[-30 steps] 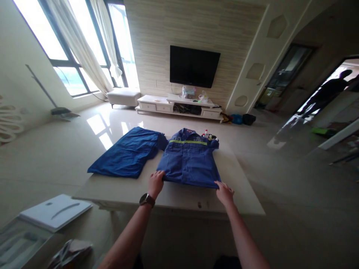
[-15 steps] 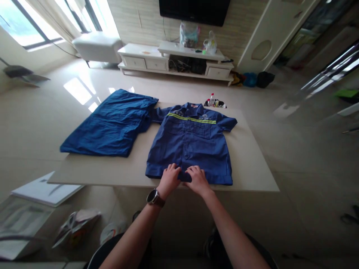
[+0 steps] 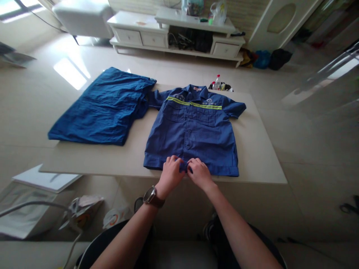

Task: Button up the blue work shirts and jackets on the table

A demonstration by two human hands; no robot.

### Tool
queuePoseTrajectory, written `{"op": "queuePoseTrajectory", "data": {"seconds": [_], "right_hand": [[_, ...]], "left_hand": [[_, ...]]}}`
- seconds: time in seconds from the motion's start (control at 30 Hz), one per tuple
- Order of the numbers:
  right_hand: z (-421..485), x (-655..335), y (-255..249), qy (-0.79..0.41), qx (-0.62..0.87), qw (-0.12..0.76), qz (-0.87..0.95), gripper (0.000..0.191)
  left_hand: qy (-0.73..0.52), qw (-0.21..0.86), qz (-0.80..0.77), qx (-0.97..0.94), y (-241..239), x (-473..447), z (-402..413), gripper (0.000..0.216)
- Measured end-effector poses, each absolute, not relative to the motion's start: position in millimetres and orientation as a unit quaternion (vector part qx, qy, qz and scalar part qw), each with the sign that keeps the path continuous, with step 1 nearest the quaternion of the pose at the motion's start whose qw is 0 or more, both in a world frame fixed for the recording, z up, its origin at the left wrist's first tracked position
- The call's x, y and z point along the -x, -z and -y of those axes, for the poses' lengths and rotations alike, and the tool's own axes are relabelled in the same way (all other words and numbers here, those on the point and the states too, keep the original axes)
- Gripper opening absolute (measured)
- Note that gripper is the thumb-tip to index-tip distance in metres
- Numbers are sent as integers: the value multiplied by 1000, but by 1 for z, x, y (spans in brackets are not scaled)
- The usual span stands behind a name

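pinching the striped shirt (image 3: 204, 132) at its hem (image 3: 220, 170), left hand (image 3: 171, 172) and right hand (image 3: 200, 173) close together, both curled narrow

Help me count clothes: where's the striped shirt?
In the middle of the head view, the striped shirt lies on the table, right of the brighter blue garment.

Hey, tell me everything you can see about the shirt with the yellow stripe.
The shirt is blue, short-sleeved, apparently woven cloth, with a collar, flapped chest pockets, front buttons and a yellow stripe beneath pale, unreadable markings. It lies front up, spread on the table, collar farthest from the person, one sleeve beside the other blue garment. The left hand and right hand pinch the hem near its middle.
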State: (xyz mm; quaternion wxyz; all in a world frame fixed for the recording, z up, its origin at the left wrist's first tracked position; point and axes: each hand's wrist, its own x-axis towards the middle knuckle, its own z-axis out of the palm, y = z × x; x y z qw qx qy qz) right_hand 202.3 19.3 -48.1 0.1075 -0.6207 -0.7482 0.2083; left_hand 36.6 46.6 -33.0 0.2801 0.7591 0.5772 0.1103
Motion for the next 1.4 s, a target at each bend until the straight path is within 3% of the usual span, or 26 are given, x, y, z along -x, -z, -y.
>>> {"op": "queuePoseTrajectory", "data": {"seconds": [0.07,0.2,0.3,0.4,0.5,0.9,1.4], "right_hand": [[-21,-201,45,-209,634,156,728,11],[-21,-201,33,-210,664,265,667,13],[-16,-201,22,-215,660,299,655,14],[-11,-202,16,-224,657,319,645,14],[-8,-202,16,-258,661,356,608,13],[-8,-198,27,-275,638,362,622,4],[-14,-199,15,-368,647,407,530,16]], "left_hand": [[-165,340,-613,-694,29,-35,-44,13],[-182,635,-588,-467,31,-40,-30,56],[-241,763,-534,-273,37,-52,-23,51],[-378,759,-500,-176,41,-64,-23,32],[-432,733,-499,-165,40,-67,-25,22],[-413,641,-558,-327,35,-63,-25,24],[-426,611,-552,-375,29,-56,-31,28]]}}
